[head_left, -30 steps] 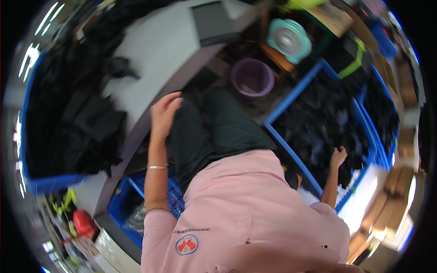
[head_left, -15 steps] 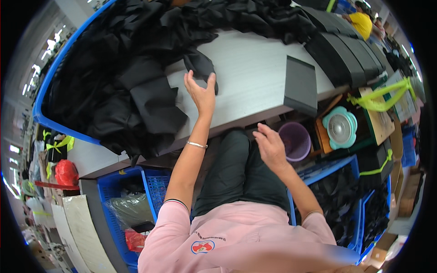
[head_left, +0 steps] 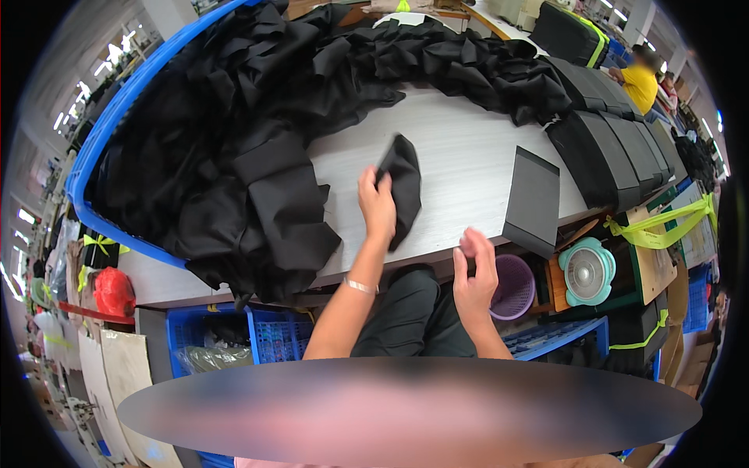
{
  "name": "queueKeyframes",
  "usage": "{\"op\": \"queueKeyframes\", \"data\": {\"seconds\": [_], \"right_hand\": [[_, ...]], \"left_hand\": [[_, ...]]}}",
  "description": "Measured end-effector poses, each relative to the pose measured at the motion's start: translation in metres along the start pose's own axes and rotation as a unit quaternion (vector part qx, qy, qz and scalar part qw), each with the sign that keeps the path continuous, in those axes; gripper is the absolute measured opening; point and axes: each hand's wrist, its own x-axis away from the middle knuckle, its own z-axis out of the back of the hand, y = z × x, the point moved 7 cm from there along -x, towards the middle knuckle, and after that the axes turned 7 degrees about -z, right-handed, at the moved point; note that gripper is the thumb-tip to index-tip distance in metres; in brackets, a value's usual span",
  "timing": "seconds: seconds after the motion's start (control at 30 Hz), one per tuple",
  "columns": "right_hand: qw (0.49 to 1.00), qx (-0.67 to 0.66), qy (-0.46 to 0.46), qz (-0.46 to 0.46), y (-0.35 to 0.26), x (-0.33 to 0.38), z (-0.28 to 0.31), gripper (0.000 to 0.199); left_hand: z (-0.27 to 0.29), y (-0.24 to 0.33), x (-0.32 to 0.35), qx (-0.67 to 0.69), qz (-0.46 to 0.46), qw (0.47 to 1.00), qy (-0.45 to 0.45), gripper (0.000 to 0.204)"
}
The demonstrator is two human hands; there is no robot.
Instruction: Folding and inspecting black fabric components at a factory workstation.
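Hands apart, I face a pale table (head_left: pixel 468 156) with a great heap of black fabric (head_left: pixel 273 171) on its left. Toward its right lies a dark rectangular block (head_left: pixel 534 199); a purple bucket (head_left: pixel 512 290) stands below the front edge. My right hand (head_left: pixel 477 277), fingers loosely bent, hovers near the bucket; my left hand (head_left: pixel 377 209) pinches a small black cloth piece (head_left: pixel 406 187) over the table's middle.

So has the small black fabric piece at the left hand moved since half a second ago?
Yes: the small black fabric piece has come toward the near edge of the pale grey tabletop, and rightward from the heaped black cloth.
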Motion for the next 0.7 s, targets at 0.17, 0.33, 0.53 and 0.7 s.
{"op": "queueKeyframes", "data": {"seconds": [0.17,0.33,0.53,0.7], "right_hand": [[0.986,0.104,0.115,0.065,-0.013,-0.045,-0.006,0.033],[0.995,-0.014,0.033,-0.088,0.024,-0.027,-0.009,0.015],[0.924,-0.226,-0.173,-0.256,0.054,0.014,-0.042,0.021],[0.820,-0.321,-0.334,-0.337,0.030,0.051,-0.073,0.022]], "left_hand": [[-0.007,0.078,0.118,-0.011,-0.132,0.972,-0.194,0.034],[0.014,0.046,0.162,0.279,0.251,0.892,-0.252,0.030],[0.027,0.060,0.189,0.570,0.389,0.687,-0.229,0.041],[0.005,0.071,0.230,0.745,0.484,0.390,-0.241,0.045]]}}
